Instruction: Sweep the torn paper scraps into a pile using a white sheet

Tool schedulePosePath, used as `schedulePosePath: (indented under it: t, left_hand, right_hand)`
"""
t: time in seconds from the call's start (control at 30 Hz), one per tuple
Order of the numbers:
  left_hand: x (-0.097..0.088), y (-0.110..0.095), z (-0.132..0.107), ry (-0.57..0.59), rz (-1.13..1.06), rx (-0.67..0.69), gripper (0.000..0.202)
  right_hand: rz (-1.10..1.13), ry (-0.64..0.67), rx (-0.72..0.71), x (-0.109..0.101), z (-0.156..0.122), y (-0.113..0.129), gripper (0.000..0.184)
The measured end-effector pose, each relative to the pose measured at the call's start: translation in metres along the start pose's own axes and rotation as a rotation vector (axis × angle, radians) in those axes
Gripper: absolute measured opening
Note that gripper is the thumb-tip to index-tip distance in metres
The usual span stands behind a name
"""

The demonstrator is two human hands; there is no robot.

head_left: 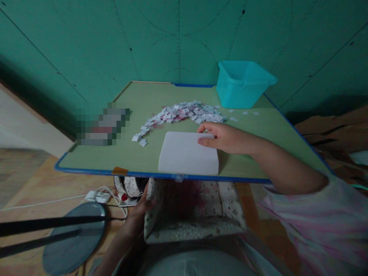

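Observation:
At the table's front edge lies a smooth white slab-like piece (188,153), shaped like a shallow block or folded card; I cannot tell which. My right hand (215,136) grips its far right corner, thumb on top and fingers curled over the back edge. Beyond it, small white paper pieces (184,112) form a curved heap, some tinted pink. Below the table edge, my left hand (143,205) holds the left side of an open speckled fabric box (195,232) with a reddish patch inside. Some fingers of this hand are hidden.
A turquoise plastic bin (241,88) stands at the back right of the green table (94,159). A blurred-out object (105,126) lies on the left. On the floor are a grey round base (77,237), white cables and a power strip (97,196).

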State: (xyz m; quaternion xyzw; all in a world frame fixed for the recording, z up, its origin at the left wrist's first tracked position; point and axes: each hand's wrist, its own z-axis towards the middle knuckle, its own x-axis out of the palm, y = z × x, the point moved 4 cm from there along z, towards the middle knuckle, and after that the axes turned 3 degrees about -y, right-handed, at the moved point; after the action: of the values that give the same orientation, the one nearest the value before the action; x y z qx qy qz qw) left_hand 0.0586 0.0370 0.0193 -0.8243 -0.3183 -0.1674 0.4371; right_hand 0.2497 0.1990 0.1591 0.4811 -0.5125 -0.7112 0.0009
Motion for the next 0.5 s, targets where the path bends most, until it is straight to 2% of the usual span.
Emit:
schedulePosePath:
  t: [0.2, 0.33, 0.5]
  left_hand:
    - [0.014, -0.008, -0.012, -0.077, 0.093, 0.058, 0.072]
    - [0.009, -0.005, -0.013, -0.110, 0.102, 0.017, 0.071]
    - [-0.001, 0.002, 0.000, -0.002, 0.005, 0.010, 0.080]
  right_hand:
    - [0.006, -0.018, -0.023, -0.001, -0.001, 0.003, 0.024]
    - [0.001, -0.039, -0.019, -0.001, -0.001, 0.004, 0.023]
    - [0.010, -0.016, 0.004, 0.000, -0.001, 0.001, 0.024]
